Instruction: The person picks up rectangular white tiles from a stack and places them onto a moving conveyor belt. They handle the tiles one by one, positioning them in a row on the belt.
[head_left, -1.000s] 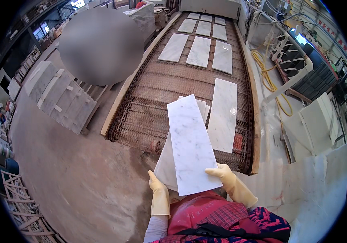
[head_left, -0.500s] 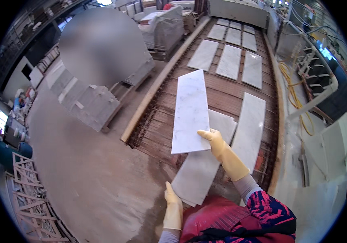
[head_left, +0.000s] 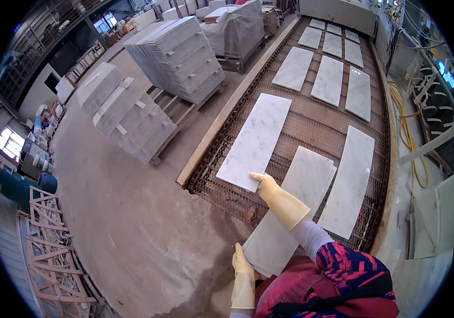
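Note:
My right hand [head_left: 267, 186], in a yellow rubber glove, grips the near edge of a long white marble tile [head_left: 256, 140] lying on the left side of a metal mesh conveyor [head_left: 312, 119]. My left hand [head_left: 243, 270], gloved too, rests flat against the near corner of a stack of white marble tiles [head_left: 290, 206] that leans toward me. Another long tile [head_left: 350, 179] lies on the mesh to the right of that stack.
Several more tiles [head_left: 326, 63] lie further along the conveyor. Pallets of stacked slabs [head_left: 179, 55] stand on the concrete floor at left. A wooden frame [head_left: 52, 249] and blue drums [head_left: 20, 183] are at far left. A yellow hose [head_left: 410, 132] runs along the right.
The tile I held up over the stack has moved left and down onto the mesh, with my right hand following it. My left hand has stayed low at the stack.

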`<state>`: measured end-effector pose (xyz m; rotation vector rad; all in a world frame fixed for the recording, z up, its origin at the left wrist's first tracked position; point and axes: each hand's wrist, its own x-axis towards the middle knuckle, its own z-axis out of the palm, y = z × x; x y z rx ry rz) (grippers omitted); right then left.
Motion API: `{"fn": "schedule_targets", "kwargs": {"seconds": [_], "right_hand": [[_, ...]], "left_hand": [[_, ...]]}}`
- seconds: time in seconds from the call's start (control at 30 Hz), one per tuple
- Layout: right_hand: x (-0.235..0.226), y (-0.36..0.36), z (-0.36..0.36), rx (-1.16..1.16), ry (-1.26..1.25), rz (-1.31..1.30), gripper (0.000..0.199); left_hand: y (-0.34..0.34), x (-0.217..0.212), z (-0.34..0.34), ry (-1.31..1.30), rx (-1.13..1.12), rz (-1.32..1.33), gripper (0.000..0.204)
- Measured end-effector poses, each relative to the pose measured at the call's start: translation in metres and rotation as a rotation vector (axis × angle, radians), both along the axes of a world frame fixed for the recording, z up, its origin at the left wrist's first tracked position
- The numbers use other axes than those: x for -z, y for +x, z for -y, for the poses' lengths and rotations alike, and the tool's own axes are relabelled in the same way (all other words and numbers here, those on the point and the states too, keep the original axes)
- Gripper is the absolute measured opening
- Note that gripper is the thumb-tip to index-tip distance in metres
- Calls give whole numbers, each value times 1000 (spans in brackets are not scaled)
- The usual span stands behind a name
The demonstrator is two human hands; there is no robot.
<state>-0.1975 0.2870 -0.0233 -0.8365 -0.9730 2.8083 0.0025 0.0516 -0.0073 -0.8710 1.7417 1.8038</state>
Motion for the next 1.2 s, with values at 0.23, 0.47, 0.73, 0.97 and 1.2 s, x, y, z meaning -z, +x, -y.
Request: {"fn": "schedule_targets", "kwargs": {"seconds": [0.23, 0.47, 0.73, 0.97, 1.2], "right_hand": [[-16, -2, 13, 73, -20, 237, 45], [-4, -7, 7, 62, -186, 231, 61], [-61, 37, 26, -61, 99, 49, 60], [-69, 78, 29, -301, 481, 84, 76], [-53, 88, 32, -556, 1141, -118, 78]], "left_hand": [[-1, 9, 3, 35, -11, 33, 78], [-2, 5, 1, 30, 52, -8, 74], [0, 19, 11, 314, -49, -9, 63], [-2, 35, 21, 382, 11, -56, 62], [-9, 63, 40, 555, 197, -18, 57]]}}
